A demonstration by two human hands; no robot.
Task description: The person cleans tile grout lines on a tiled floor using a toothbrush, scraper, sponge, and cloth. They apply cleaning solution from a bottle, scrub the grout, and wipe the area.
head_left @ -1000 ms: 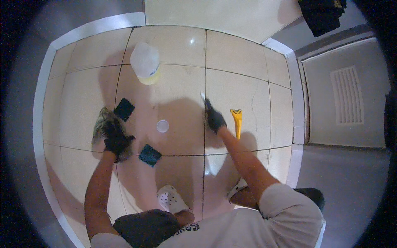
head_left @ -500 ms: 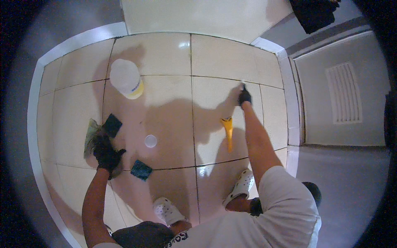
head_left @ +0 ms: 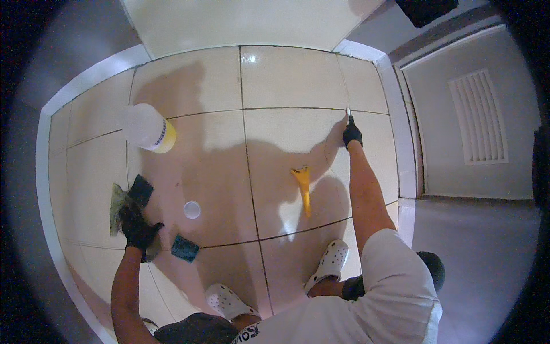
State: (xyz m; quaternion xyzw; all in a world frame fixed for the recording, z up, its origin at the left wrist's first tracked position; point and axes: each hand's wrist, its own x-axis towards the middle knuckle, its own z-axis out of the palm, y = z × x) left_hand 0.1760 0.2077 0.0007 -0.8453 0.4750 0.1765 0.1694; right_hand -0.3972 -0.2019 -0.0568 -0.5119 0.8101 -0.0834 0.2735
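My right hand (head_left: pixel 352 136), in a black glove, is closed around a slim tool with a white tip (head_left: pixel 348 111); most of it is hidden in the fingers. The tip touches the floor where two grout lines meet at the far right. At the left, my black-gloved left hand (head_left: pixel 138 230) lies palm down with its thumb stretched out, partly over a grey-green cloth (head_left: pixel 117 209). Beside that hand are a dark green scouring pad (head_left: pixel 141 190) and a second pad (head_left: pixel 185 248). A yellow scraper-like tool (head_left: pixel 303 190) lies on the tiles nearer the middle.
A white and yellow bottle (head_left: pixel 149 129) stands at the far left. A round whitish cap (head_left: pixel 192 210) rests between the bottle and my feet in white clogs (head_left: pixel 228 302). Pale walls bound the tiled floor (head_left: pixel 292 80), and a panel with a vent grille (head_left: pixel 479 117) is at right.
My right hand has moved the tool's tip rightward along the grout line to the crossing. My left hand stays by the cloth. The whole view has shifted slightly.
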